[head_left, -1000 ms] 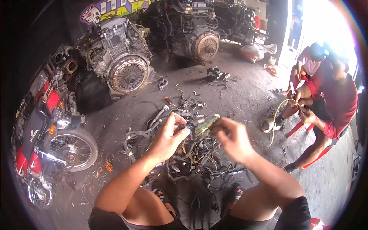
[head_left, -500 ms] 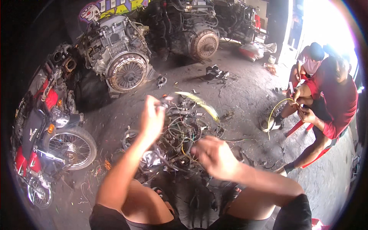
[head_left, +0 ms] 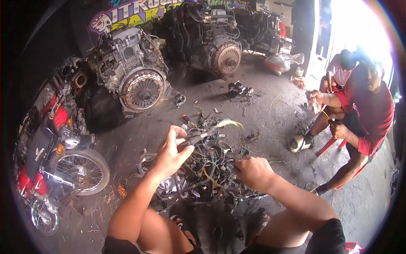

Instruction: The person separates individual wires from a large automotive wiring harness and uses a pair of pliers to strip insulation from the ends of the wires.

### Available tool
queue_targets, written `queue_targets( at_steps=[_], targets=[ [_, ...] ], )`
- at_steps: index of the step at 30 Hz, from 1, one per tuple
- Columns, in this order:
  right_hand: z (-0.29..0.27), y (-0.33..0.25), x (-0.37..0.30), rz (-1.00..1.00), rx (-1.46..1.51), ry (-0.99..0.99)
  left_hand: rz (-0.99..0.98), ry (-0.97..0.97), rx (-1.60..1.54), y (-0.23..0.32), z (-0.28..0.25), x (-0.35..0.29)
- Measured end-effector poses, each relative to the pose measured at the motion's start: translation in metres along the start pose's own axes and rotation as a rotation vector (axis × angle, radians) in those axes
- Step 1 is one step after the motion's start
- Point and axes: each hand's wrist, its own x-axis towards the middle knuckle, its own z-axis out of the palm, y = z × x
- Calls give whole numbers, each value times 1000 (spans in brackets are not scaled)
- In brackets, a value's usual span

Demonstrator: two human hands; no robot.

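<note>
A large tangle of dark wiring harness [head_left: 211,169] lies on the floor in front of my feet, with connectors and a few coloured wires in it. Above its far left side, my left hand [head_left: 172,153] pinches a dark piece of cable [head_left: 195,138] between thumb and fingers. From that cable a blurred yellow-green wire end [head_left: 230,123] sticks out to the right. Over the tangle's right side, my right hand [head_left: 257,174] is closed in a fist, back of the hand upward. Whatever its fingers hold is hidden beneath them.
Engines with round clutch plates [head_left: 143,89] stand at the back. A red motorcycle [head_left: 53,163] is at the left. On the right, a person in a red shirt [head_left: 363,110] sits on a red stool, holding a yellow wire; another sits behind. Scraps [head_left: 240,89] litter the floor.
My left hand has lowered, and the yellow-green end has swung upward and shrunk from view. My right hand has shifted right. The seated person's hands have moved apart along the yellow wire.
</note>
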Motion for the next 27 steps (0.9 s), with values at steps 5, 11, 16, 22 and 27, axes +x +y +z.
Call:
queue_targets(
  at_steps=[5,11,16,22,27],
  targets=[
    [-11,-5,7,50,1025,183,86,-117,37,31,7,-2],
    [-12,-7,14,-42,1981,102,443,-24,434,50,19,-11],
    [-6,-4,16,-154,1911,208,566,-21,608,54,18,-11],
    [-4,-4,15,-251,1846,199,430,51,427,62,32,-12],
    [-8,-4,12,-242,1893,210,558,119,561,64,36,-11]
  ],
)
